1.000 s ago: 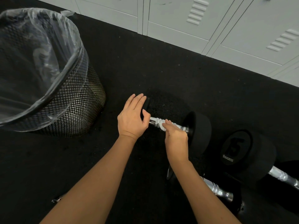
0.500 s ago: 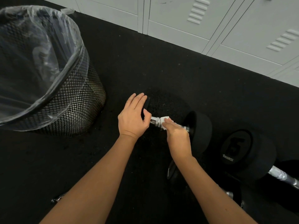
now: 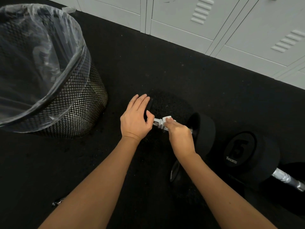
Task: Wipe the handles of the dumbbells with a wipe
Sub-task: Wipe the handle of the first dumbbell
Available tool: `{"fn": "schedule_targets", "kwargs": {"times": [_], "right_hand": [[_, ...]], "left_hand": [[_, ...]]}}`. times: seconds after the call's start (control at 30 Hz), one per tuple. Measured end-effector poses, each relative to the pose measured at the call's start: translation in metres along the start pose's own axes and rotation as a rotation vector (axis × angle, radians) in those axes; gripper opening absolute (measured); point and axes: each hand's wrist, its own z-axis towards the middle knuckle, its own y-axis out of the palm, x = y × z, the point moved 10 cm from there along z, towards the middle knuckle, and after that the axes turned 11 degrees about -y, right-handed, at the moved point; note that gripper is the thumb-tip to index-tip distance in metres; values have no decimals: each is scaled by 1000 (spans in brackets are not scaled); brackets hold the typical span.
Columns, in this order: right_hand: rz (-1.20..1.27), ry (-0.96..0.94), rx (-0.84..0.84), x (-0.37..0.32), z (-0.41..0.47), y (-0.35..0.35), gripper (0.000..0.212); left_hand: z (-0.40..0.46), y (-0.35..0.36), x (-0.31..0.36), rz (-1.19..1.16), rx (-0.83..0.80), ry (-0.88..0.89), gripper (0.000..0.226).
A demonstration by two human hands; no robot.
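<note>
A black dumbbell [image 3: 203, 129] lies on the dark floor in the middle. Its chrome handle [image 3: 156, 122] shows between my hands. My right hand [image 3: 179, 138] is wrapped around the handle with a white wipe [image 3: 165, 119] pressed on it; a corner of the wipe sticks out by my fingertips. My left hand [image 3: 136, 119] rests flat on the dumbbell's left head, which it mostly hides. A second dumbbell [image 3: 247, 156] marked 15 lies to the right with its chrome handle [image 3: 287, 178] bare. Part of a third dumbbell head [image 3: 175, 172] peeks out under my right forearm.
A black mesh waste bin [image 3: 79, 113] with a clear plastic liner stands at the left. Grey lockers [image 3: 214, 22] line the far edge of the floor. A small shiny scrap [image 3: 58, 202] lies on the floor by my left forearm.
My right hand has slid the wipe a little along the handle toward the left head and turned around it. My forearm now hides the third dumbbell's handle. The left hand stays put.
</note>
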Motion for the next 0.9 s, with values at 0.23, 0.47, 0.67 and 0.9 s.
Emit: {"fn": "schedule_targets", "kwargs": {"times": [0.23, 0.47, 0.67, 0.9], "right_hand": [[-5, -137, 18, -13, -15, -1, 53], [8, -170, 51, -28, -7, 7, 52], [-14, -180, 91, -5, -34, 0, 60], [143, -38, -21, -5, -52, 19, 35]], "left_hand": [[0, -1, 1, -10, 13, 5, 48], [0, 0, 0, 2, 1, -5, 49], [1, 1, -1, 3, 9, 1, 48], [0, 0, -1, -4, 15, 8, 48]]}}
